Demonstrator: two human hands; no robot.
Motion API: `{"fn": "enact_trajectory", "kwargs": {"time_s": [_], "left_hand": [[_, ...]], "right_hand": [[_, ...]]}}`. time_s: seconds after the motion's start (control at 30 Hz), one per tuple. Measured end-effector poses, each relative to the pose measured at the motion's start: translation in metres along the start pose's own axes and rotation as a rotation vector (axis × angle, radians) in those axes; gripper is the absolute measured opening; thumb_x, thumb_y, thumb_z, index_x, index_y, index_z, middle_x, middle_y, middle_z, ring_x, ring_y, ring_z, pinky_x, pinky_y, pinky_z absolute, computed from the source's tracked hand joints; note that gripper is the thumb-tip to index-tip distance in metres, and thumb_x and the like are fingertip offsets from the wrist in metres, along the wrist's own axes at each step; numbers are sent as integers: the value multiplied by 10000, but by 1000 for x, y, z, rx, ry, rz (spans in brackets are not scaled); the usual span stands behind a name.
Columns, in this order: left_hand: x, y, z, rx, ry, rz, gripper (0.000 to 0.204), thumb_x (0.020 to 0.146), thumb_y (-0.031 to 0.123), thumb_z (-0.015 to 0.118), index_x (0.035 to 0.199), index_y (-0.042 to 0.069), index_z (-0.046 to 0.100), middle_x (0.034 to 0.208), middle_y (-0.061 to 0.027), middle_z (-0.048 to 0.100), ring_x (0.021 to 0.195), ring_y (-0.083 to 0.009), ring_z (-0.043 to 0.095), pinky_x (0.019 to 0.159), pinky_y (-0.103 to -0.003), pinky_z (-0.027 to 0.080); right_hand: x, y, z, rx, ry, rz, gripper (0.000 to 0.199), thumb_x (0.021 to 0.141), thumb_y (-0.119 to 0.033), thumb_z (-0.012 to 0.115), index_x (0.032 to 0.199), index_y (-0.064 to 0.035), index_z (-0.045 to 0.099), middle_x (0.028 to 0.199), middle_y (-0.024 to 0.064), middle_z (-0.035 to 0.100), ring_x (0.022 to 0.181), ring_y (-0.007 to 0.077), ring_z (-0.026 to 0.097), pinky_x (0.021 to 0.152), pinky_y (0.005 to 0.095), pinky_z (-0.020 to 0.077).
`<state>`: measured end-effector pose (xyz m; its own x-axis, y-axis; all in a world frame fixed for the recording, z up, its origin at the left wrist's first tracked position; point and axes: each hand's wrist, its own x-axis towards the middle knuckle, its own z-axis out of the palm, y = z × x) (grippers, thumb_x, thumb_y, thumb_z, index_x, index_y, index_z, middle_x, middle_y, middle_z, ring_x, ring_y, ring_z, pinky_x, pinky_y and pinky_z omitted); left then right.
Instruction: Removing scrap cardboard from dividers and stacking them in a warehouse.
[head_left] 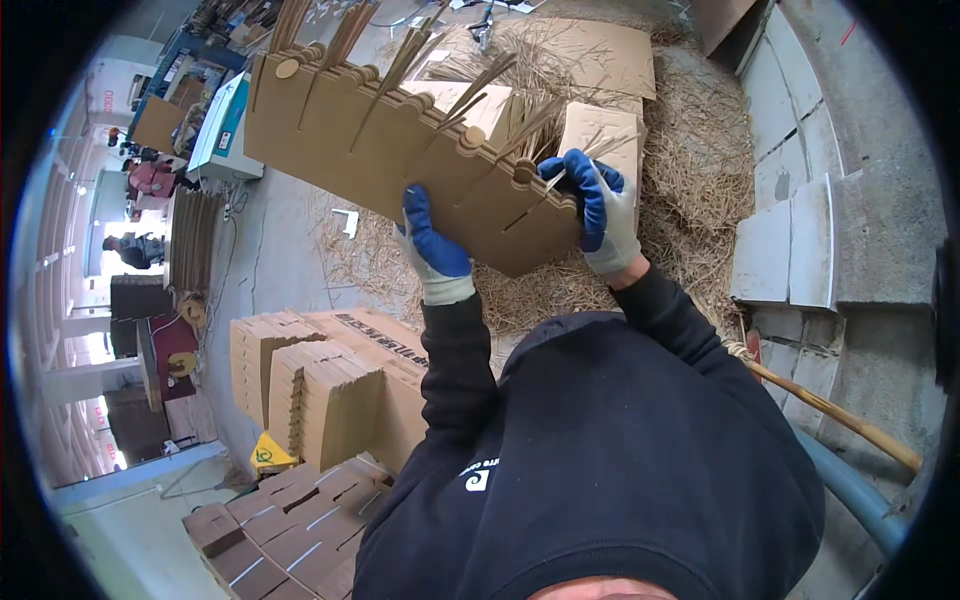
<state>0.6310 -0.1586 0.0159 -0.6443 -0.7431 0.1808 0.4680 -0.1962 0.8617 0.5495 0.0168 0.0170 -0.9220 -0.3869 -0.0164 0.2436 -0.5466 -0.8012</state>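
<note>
A thick stack of die-cut cardboard sheets [370, 130] is held up at a slant in front of me. Slots run into its face, and scalloped notches line its upper edge, where bundles of thin cardboard strips [405, 65] stick out. My left hand [436, 248], in a blue and white glove, grips the stack's lower edge with fingers against its face. At the right end, my gloved right hand [603, 212] is closed with bent fingers around the corner, beside a few thin strips. Exactly what its fingertips pinch is hidden.
Loose cardboard strips [690, 180] heap over the floor beyond and right of me. Flat cardboard stacks [600, 130] lie among them. At lower left stand cut cardboard stacks [335, 400] and bundled cardboard [290, 530]. A wooden pole [830, 410] leans at right. Two people are far left.
</note>
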Motion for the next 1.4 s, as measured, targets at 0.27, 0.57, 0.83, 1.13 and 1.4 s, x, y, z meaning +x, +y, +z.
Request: {"fn": "enact_trajectory", "kwargs": {"time_s": [0.27,0.57,0.83,1.13,1.4], "left_hand": [[-14,10,-2,107,127,52,437,1009,358,529,1282,18,552,1246,-102,601,1098,-213,585,946,-361,494],[-18,62,-69,-51,217,175,442,992,367,564,1267,21,551,1211,-105,613,1069,-236,611,940,-392,505],[-26,60,-103,-241,97,122,560,940,488,601,1331,95,524,1250,-76,588,1113,-255,577,998,-457,465],[-32,50,-119,-176,157,144,516,944,379,614,1348,74,516,1315,-100,568,1149,-267,574,1002,-468,470],[-35,33,-144,-292,101,80,422,944,302,614,1284,56,569,1265,-82,609,1148,-257,584,1008,-476,468]], "right_hand": [[13,2,4,-24,-39,-312,326,1010,-208,566,1027,106,654,960,131,700,810,166,678,757,294,559],[39,-9,-39,-34,109,-176,320,1005,-259,565,1004,45,665,917,121,708,823,181,697,786,310,577],[3,8,11,-510,-821,-315,670,779,-257,815,1326,13,537,1311,155,595,1203,256,580,1035,363,457],[-12,6,39,-862,-741,-500,330,762,-100,799,1059,-12,684,940,149,704,830,211,703,753,309,552],[-5,11,29,-401,-764,197,245,793,-115,792,969,23,691,920,44,709,841,71,631,764,233,520]]}}
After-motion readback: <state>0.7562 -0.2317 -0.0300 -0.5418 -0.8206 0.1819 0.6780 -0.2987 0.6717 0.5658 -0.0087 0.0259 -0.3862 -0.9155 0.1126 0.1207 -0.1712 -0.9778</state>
